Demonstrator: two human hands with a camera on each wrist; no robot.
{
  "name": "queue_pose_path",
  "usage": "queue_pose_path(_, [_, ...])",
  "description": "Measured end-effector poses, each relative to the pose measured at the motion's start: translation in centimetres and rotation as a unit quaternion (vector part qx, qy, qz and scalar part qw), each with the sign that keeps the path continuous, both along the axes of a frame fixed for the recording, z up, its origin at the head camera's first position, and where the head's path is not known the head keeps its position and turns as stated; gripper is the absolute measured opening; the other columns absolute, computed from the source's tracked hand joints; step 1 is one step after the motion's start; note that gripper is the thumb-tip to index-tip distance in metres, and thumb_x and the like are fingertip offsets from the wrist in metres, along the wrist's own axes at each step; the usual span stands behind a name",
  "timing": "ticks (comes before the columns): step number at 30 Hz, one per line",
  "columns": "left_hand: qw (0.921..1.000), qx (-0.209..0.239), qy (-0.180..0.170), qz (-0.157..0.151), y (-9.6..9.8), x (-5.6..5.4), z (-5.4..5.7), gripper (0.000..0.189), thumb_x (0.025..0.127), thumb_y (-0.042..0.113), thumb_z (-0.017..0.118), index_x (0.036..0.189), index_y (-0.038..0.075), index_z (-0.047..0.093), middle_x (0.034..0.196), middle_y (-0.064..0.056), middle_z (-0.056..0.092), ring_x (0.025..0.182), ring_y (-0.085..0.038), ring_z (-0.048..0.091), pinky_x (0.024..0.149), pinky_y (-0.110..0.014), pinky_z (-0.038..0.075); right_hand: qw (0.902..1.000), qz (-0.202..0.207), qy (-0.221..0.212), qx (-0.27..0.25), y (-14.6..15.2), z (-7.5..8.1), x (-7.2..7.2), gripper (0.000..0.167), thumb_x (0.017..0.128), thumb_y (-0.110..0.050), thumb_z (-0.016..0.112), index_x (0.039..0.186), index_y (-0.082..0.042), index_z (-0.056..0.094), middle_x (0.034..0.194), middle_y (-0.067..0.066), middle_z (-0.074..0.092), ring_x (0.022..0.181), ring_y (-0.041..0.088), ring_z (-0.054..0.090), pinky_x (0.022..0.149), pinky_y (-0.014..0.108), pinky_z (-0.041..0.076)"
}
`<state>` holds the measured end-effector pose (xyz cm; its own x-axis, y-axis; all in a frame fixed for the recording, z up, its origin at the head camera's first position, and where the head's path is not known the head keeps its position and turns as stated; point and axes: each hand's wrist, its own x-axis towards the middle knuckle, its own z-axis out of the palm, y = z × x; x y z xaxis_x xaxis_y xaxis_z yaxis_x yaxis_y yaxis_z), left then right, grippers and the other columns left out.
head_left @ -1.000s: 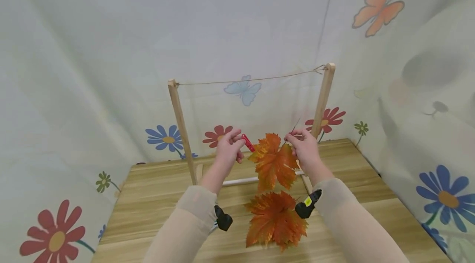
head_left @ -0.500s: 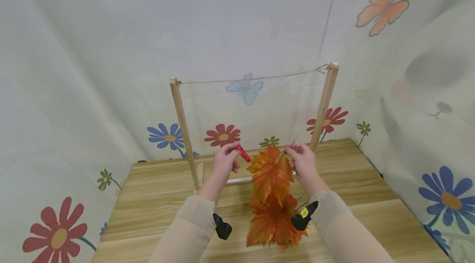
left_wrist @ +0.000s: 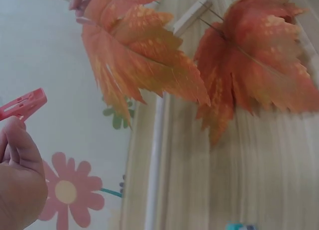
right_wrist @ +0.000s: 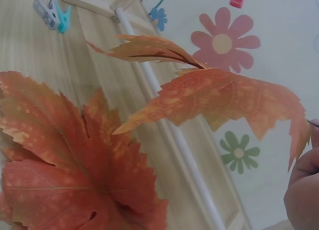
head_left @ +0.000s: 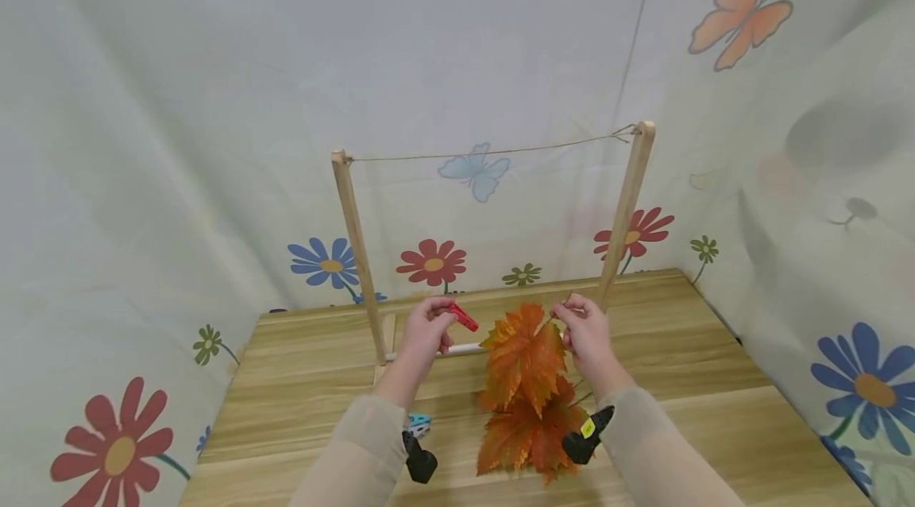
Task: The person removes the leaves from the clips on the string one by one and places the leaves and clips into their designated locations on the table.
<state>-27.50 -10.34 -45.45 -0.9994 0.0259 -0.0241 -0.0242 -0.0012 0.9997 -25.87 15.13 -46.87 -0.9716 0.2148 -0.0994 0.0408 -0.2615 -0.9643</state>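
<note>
My left hand [head_left: 423, 332] pinches a red plastic clothespin [head_left: 465, 318] between thumb and fingers, its free end pointing right. The same clothespin [left_wrist: 31, 103] shows at the left edge of the left wrist view. To the right, my right hand [head_left: 588, 332] pinches the thin stem of an orange maple-like leaf [head_left: 525, 352], which hangs down from it. In the head view this leaf overlaps a second orange leaf [head_left: 518, 443] lying on the table. Clothespin and held leaf are a short way apart, below a twine line [head_left: 486, 152].
Two wooden posts [head_left: 357, 253] carry the twine, and a white rod [head_left: 465, 349] runs low between them. On the table [head_left: 307, 388], teal [right_wrist: 64, 18] and grey [right_wrist: 46, 13] clothespins lie near my left forearm. A flower-printed cloth [head_left: 214, 94] hangs behind.
Both hands have come down, bringing the red clothespin and the leaf lower. The held leaf now overlaps the one on the table. The teal clothespin shows beside my left sleeve.
</note>
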Motion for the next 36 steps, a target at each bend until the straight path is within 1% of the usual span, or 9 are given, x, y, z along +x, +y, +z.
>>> queue_pose_path(4, [0.9998,-0.017,-0.004,-0.003,-1.0,0.2,-1.5,0.03,0.086,0.006,0.059,0.115,0.0,0.056,0.094,-0.01,0.058,0.043,-0.011,0.044,0.037,-0.021,0.04,0.9999,-0.003,-0.007,-0.014,0.0,-0.7,0.1,0.013,0.092,-0.008,0.059,0.093,-0.006,0.046,0.082,0.002,0.066,0.039,0.006,0.036,0.037,0.018,0.029])
queue_pose_path(7, [0.9996,-0.027,-0.008,-0.009,-1.8,0.3,-2.6,0.029,0.086,0.006,0.06,0.114,-0.001,0.056,0.094,-0.01,0.059,0.043,-0.011,0.043,0.037,-0.022,0.04,0.9997,-0.004,-0.017,-0.015,0.0,-1.0,0.4,0.013,0.093,-0.009,0.059,0.094,-0.007,0.045,0.082,0.002,0.066,0.039,0.005,0.037,0.037,0.018,0.029])
queue_pose_path(10, [0.9992,-0.036,-0.016,-0.011,-2.6,0.5,-3.5,0.029,0.086,0.006,0.061,0.114,0.0,0.056,0.095,-0.01,0.059,0.043,-0.011,0.044,0.037,-0.022,0.04,0.9996,-0.003,-0.024,-0.014,0.0,-1.4,0.6,0.013,0.093,-0.009,0.058,0.095,-0.007,0.045,0.084,0.003,0.065,0.04,0.005,0.036,0.038,0.018,0.03])
queue_pose_path(15, [0.9985,-0.047,-0.024,-0.015,-3.3,1.1,-4.3,0.029,0.086,0.005,0.061,0.114,0.001,0.057,0.096,-0.01,0.061,0.043,-0.012,0.044,0.037,-0.022,0.04,0.9994,-0.005,-0.034,-0.011,-0.1,-2.2,0.9,0.01,0.094,-0.009,0.056,0.096,-0.006,0.046,0.087,0.005,0.065,0.042,0.006,0.036,0.04,0.018,0.031])
queue_pose_path(19, [0.9975,-0.061,-0.032,-0.02,-3.7,1.7,-4.9,0.03,0.087,0.007,0.06,0.116,0.0,0.056,0.096,-0.01,0.061,0.044,-0.012,0.043,0.038,-0.023,0.04,0.9993,-0.008,-0.035,-0.005,-0.2,-2.7,1.2,0.009,0.095,-0.009,0.054,0.097,-0.005,0.047,0.086,0.005,0.065,0.043,0.006,0.035,0.04,0.018,0.03])
queue_pose_path(22, [0.997,-0.062,-0.043,-0.019,-4.1,2.1,-5.5,0.031,0.087,0.007,0.06,0.117,0.0,0.056,0.096,-0.01,0.061,0.045,-0.012,0.044,0.039,-0.022,0.04,0.9992,-0.012,-0.038,-0.003,-0.2,-3.2,1.4,0.011,0.095,-0.01,0.056,0.098,-0.006,0.047,0.085,0.003,0.065,0.042,0.006,0.035,0.04,0.019,0.028])
queue_pose_path(28, [0.9967,-0.065,-0.047,-0.016,-4.9,2.9,-6.6,0.032,0.087,0.006,0.06,0.117,-0.002,0.055,0.096,-0.009,0.062,0.045,-0.011,0.044,0.039,-0.023,0.04,0.999,-0.012,-0.043,-0.004,0.0,-4.0,1.8,0.014,0.094,-0.012,0.057,0.099,-0.005,0.046,0.084,0.002,0.064,0.043,0.007,0.035,0.04,0.02,0.027])
queue_pose_path(34, [0.9962,-0.072,-0.045,-0.02,-5.7,4.1,-7.2,0.033,0.086,0.008,0.061,0.118,-0.002,0.055,0.097,-0.009,0.062,0.044,-0.01,0.043,0.038,-0.022,0.039,0.9988,-0.008,-0.047,-0.011,0.0,-4.8,2.1,0.016,0.094,-0.011,0.057,0.1,-0.003,0.046,0.085,0.003,0.065,0.04,0.005,0.034,0.038,0.02,0.026])
queue_pose_path(36, [0.9961,-0.075,-0.046,-0.013,-5.9,4.4,-7.4,0.033,0.086,0.007,0.061,0.117,-0.001,0.056,0.097,-0.008,0.063,0.044,-0.01,0.042,0.037,-0.021,0.038,0.9987,-0.01,-0.05,-0.008,0.0,-5.0,2.2,0.016,0.093,-0.011,0.058,0.102,-0.003,0.046,0.084,0.002,0.065,0.039,0.005,0.035,0.037,0.019,0.027])
